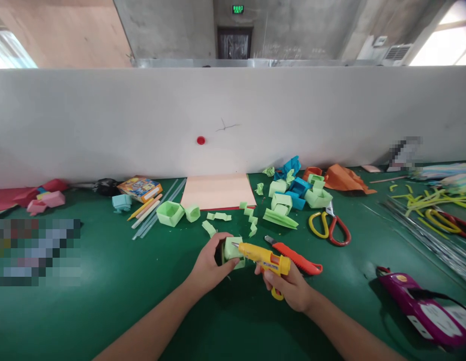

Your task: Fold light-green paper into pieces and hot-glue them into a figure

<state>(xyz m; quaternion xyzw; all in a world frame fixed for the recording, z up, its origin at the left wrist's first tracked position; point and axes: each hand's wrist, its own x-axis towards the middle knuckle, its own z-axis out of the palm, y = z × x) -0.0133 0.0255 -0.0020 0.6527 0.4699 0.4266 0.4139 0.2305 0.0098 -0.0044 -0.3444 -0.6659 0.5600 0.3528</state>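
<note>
In the head view my left hand (212,263) is closed around a light green folded paper box (233,248), fingers behind it and thumb on its near side. My right hand (289,286) grips a yellow hot glue gun (265,258) by its handle. The gun's metal nozzle points left, at the box's upper part; whether it touches cannot be made out. Just right of the gun lies a red utility knife (298,258). Beyond my hands are an open green paper box (170,213), a smaller green paper piece (192,213) and folded green paper strips (251,220).
Scissors (330,223) lie right of a pile of green and blue paper pieces (296,193). A stack of paper sheets (219,191) rests against the white partition (142,120). Glue sticks (161,208) lie left. A purple device (421,306) occupies the right front of the green table (123,306).
</note>
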